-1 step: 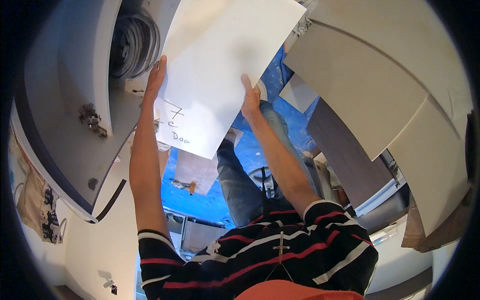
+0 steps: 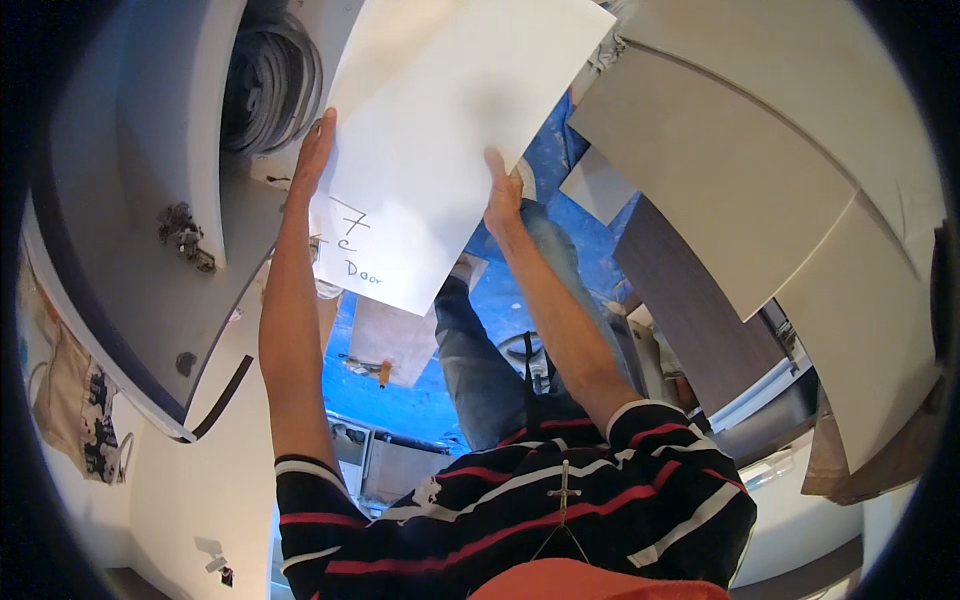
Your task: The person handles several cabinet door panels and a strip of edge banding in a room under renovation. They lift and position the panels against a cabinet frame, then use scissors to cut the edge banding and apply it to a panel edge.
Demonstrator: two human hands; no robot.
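A large white flat panel point(image 2: 420, 150) with handwriting near its lower left corner is held up in front of me, reaching to the top of the view. My left hand point(image 2: 315, 155) is closed on its left edge, thumb side toward the top. On the right edge, my right hand point(image 2: 503, 195) grips the panel with the thumb lying on its white face and the fingers behind. The fingers' far ends are hidden by the panel on both sides.
At the left stands a grey cabinet panel point(image 2: 130, 300) with metal hinges point(image 2: 185, 235) and a coiled grey hose point(image 2: 270, 90) beyond. Large beige boards point(image 2: 720, 170) and a dark wood board point(image 2: 690, 290) lean at right. Blue sheeting point(image 2: 400, 410) covers the floor, with a hammer-like tool point(image 2: 384, 373).
The panel's lower edge has risen very slightly. Both hands keep their grip on it.
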